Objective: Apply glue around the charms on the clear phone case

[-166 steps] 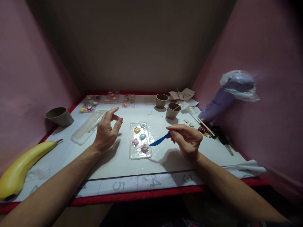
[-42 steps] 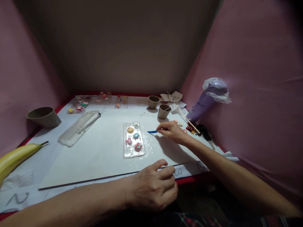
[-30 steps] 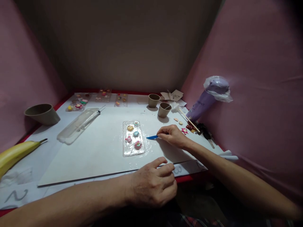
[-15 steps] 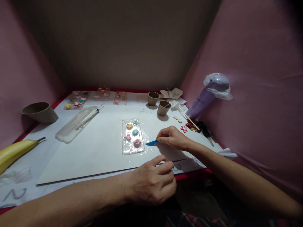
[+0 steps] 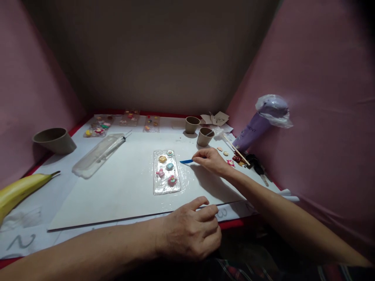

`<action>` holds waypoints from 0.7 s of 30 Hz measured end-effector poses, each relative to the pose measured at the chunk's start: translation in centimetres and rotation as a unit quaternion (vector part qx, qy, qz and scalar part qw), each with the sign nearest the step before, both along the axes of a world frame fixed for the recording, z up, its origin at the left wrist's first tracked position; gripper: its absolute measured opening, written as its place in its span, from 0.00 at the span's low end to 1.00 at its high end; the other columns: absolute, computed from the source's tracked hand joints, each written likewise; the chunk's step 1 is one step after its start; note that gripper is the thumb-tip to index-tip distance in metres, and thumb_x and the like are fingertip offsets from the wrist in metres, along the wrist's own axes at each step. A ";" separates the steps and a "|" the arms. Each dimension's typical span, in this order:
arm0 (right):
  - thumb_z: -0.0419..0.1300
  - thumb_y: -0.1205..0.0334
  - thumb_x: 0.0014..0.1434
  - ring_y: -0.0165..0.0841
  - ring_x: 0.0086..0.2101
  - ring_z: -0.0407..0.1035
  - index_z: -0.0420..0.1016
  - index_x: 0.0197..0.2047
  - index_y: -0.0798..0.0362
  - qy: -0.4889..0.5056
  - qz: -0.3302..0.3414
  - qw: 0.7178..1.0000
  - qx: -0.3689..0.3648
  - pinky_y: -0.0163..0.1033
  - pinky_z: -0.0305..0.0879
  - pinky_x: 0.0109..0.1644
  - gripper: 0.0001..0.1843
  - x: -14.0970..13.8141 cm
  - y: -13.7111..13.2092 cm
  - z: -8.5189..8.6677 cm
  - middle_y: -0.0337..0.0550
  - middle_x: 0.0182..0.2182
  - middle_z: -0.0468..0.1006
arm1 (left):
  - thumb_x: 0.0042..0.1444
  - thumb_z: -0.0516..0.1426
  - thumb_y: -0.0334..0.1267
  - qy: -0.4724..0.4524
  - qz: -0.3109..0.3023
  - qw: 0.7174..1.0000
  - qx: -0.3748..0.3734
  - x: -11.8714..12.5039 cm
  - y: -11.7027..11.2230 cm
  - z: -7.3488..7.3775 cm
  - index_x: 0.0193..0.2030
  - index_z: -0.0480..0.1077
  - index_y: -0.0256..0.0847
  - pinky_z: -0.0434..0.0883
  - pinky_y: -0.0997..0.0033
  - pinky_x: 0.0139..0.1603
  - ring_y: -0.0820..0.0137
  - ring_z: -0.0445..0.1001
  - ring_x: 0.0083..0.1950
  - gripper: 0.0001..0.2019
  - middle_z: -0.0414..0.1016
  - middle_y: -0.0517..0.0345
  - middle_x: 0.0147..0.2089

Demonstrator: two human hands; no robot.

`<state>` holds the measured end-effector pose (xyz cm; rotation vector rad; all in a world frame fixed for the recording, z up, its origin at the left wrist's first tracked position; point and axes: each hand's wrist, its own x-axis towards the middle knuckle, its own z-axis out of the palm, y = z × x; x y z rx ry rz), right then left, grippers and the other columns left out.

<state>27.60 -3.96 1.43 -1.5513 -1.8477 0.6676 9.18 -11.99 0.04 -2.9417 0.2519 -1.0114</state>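
Observation:
A clear phone case [image 5: 166,172] with several small coloured charms on it lies flat in the middle of a white sheet [image 5: 123,187]. My right hand [image 5: 211,160] is pinched on a small blue spatula [image 5: 186,161], whose tip rests on the sheet just right of the case's upper end. My left hand [image 5: 191,231] rests at the table's near edge with its fingers curled loosely under; what lies beneath them is hidden.
Two small brown cups [image 5: 198,130] stand behind the case. A purple piping bag [image 5: 261,120] leans at the right beside a wooden stick and loose charms. A clear case [image 5: 98,155], a tipped cup [image 5: 54,140] and a banana [image 5: 20,189] lie at the left. Charm packets line the back.
My right hand has carried the blue spatula from the case's lower right side back up to its upper right. My left hand has stayed at the near edge.

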 end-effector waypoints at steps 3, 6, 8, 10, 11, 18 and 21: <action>0.56 0.65 0.51 0.27 0.25 0.64 0.80 0.29 0.57 -0.038 0.028 0.999 0.016 0.31 0.56 0.28 0.11 0.0 0.3 0.1 0.40 0.23 0.76 | 0.60 0.51 0.26 -0.002 -0.002 1.000 -0.006 0.0 0.1 0.0 0.31 0.73 0.31 0.67 0.59 0.41 0.65 0.65 0.33 0.10 0.66 0.54 0.25; 0.56 0.66 0.51 0.26 0.24 0.62 0.80 0.29 0.57 -0.061 0.061 0.996 0.016 0.31 0.55 0.28 0.10 0.3 0.3 0.4 0.40 0.22 0.75 | 0.60 0.51 0.26 -0.001 -0.001 1.000 -0.007 0.0 0.2 0.0 0.31 0.73 0.31 0.67 0.59 0.41 0.65 0.65 0.33 0.10 0.66 0.54 0.25; 0.56 0.67 0.51 0.25 0.23 0.61 0.80 0.29 0.58 -0.065 0.072 0.995 0.008 0.31 0.55 0.28 0.10 0.5 0.2 0.6 0.39 0.21 0.74 | 0.60 0.51 0.26 0.001 -0.001 1.000 -0.006 0.0 0.2 0.0 0.32 0.73 0.31 0.67 0.60 0.41 0.65 0.65 0.33 0.10 0.67 0.54 0.26; 0.57 0.67 0.52 0.25 0.23 0.60 0.80 0.30 0.58 -0.064 0.079 0.995 -0.003 0.31 0.54 0.28 0.10 0.5 0.0 0.8 0.39 0.21 0.73 | 0.60 0.51 0.26 0.002 0.001 1.000 -0.004 0.0 0.2 0.0 0.32 0.73 0.31 0.67 0.60 0.40 0.65 0.65 0.34 0.10 0.67 0.54 0.26; 0.57 0.67 0.52 0.25 0.23 0.60 0.80 0.30 0.58 -0.064 0.083 0.994 -0.007 0.32 0.54 0.28 0.10 0.5 -0.2 0.8 0.38 0.20 0.73 | 0.60 0.51 0.26 0.002 0.002 1.000 -0.003 0.0 0.2 0.1 0.32 0.73 0.32 0.67 0.60 0.41 0.65 0.66 0.34 0.10 0.67 0.54 0.26; 0.57 0.68 0.52 0.25 0.23 0.60 0.79 0.28 0.57 -0.083 0.100 0.991 -0.020 0.32 0.54 0.28 0.09 0.1 -1.3 1.2 0.37 0.19 0.72 | 0.61 0.50 0.26 -0.001 0.004 1.000 0.000 -0.1 0.1 0.1 0.32 0.73 0.31 0.67 0.59 0.42 0.64 0.67 0.36 0.11 0.68 0.53 0.27; 0.57 0.68 0.53 0.25 0.23 0.61 0.79 0.28 0.58 -0.077 0.113 0.990 -0.022 0.32 0.55 0.29 0.09 0.0 -1.7 1.2 0.38 0.20 0.73 | 0.61 0.50 0.26 -0.003 0.006 1.000 0.001 -0.1 0.1 0.0 0.33 0.73 0.30 0.67 0.59 0.42 0.64 0.67 0.36 0.11 0.68 0.53 0.27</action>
